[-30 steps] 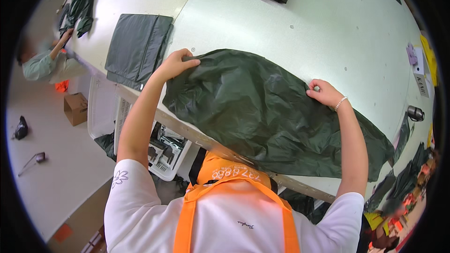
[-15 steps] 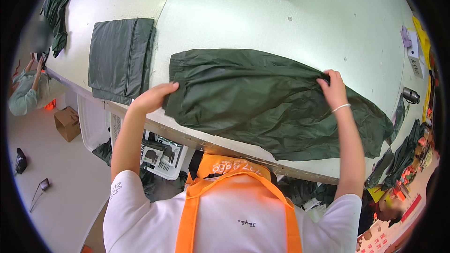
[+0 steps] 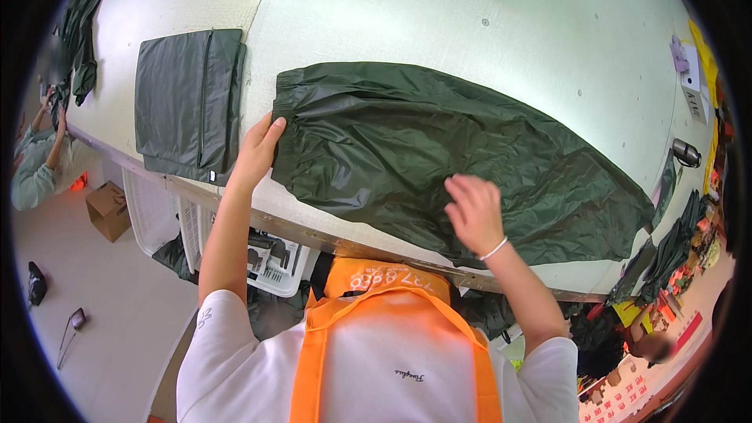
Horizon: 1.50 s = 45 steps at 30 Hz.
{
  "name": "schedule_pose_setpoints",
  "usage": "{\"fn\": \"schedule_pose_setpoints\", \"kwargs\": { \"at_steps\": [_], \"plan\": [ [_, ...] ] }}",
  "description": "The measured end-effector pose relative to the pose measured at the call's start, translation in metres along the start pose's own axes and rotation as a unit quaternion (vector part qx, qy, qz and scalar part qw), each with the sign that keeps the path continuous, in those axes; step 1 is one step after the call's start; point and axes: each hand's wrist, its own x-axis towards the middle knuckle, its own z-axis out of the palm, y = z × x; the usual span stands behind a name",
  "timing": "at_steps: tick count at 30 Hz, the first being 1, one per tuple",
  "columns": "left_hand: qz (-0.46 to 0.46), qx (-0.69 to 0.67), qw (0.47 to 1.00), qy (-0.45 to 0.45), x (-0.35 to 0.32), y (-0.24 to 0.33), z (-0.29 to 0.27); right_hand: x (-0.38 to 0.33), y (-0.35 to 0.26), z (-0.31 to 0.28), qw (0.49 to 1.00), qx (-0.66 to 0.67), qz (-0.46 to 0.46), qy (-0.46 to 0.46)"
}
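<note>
A pair of dark green rain trousers (image 3: 392,141) lies lengthwise along the table's near side, its gathered elastic waistband (image 3: 288,94) at the left and its legs narrowing to the right. My left hand (image 3: 260,149) pinches the waistband's left edge, thumb on top, with the other fingers partly hidden. Over the middle of the trousers, close to their near edge, is my right hand (image 3: 475,211); its fingers are apart and rest on or just above the wrinkled cloth. Left of the waistband sits a neatly folded dark green garment (image 3: 172,102) with a zip line down it.
More dark garments lie at the table's (image 3: 580,39) far edge and far left corner. A black flask (image 3: 686,153) and a white box (image 3: 693,82) stand at the right. Below the near edge is a white plastic basket (image 3: 278,270). Another person (image 3: 39,160) works at the far left.
My right hand has moved from the trousers' far edge toward me and left, onto their middle. The cloth lies more spread out. My left hand remains at the waistband, slightly farther from me.
</note>
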Motion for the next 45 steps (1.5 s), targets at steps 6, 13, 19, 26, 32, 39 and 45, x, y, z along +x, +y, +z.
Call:
{"fn": "schedule_pose_setpoints", "kwargs": {
  "at_steps": [6, 13, 19, 26, 32, 39, 45],
  "plan": [
    [0.032, 0.034, 0.999, -0.006, -0.010, 0.006, 0.001, 0.126, 0.042, -0.045, 0.987, 0.066, 0.042, 0.137],
    [0.049, 0.001, 0.999, -0.008, -0.019, -0.007, -0.003, 0.135, 0.046, -0.024, 0.991, 0.077, 0.101, -0.050],
    [0.056, -0.046, 0.997, 0.006, -0.012, 0.007, 0.008, 0.128, 0.043, -0.014, 0.994, 0.069, 0.066, 0.049],
    [0.035, -0.054, 0.998, 0.019, -0.005, 0.003, 0.005, 0.135, 0.059, -0.007, 0.996, -0.008, -0.046, 0.071],
    [0.209, 0.338, 0.870, 0.293, -0.006, 0.030, 0.039, 0.153, 0.066, -0.003, 0.994, 0.013, 0.050, 0.095],
    [0.317, 0.484, 0.811, 0.089, -0.012, 0.052, 0.208, 0.165, 0.072, 0.001, 0.991, -0.046, 0.095, 0.080],
    [0.349, 0.490, 0.783, 0.159, 0.006, 0.005, 0.214, 0.134, 0.061, -0.011, 0.982, 0.023, -0.029, 0.188]
  ]
}}
